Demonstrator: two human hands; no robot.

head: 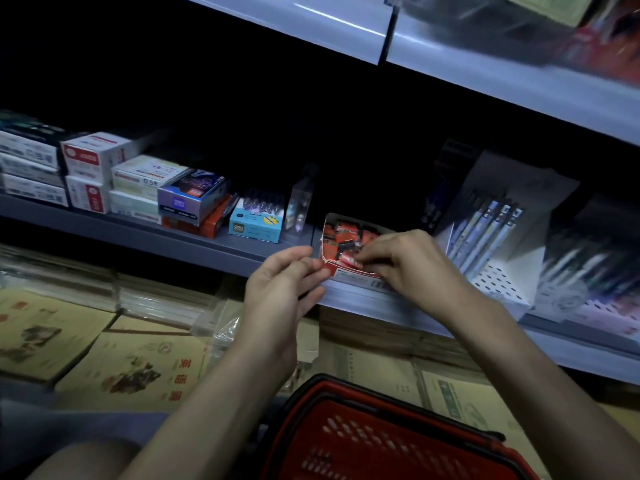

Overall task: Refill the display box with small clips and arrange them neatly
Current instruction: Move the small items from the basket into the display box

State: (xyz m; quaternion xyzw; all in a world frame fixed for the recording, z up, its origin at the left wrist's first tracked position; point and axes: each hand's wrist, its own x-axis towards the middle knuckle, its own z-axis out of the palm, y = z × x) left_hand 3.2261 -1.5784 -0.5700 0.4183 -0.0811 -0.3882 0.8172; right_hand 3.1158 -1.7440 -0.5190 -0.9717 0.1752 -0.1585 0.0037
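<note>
We found the display box (329, 251) at the front edge of the shelf (194, 237), and our own hands took up the way in from the front. The left hand (285, 282) lay loose by its left corner, and the right hand (408, 263) pinched small clips (346, 242) over its front rim. On the left a clear case (300, 206) stood upright just beside the box, with a blue box (254, 225) beyond it. On the right a white pen rack (498, 278) stood near. The space behind was too dark to judge. Above, we had open room under the upper shelf (485, 74). Below our forearms sat a red basket (381, 441).
</note>
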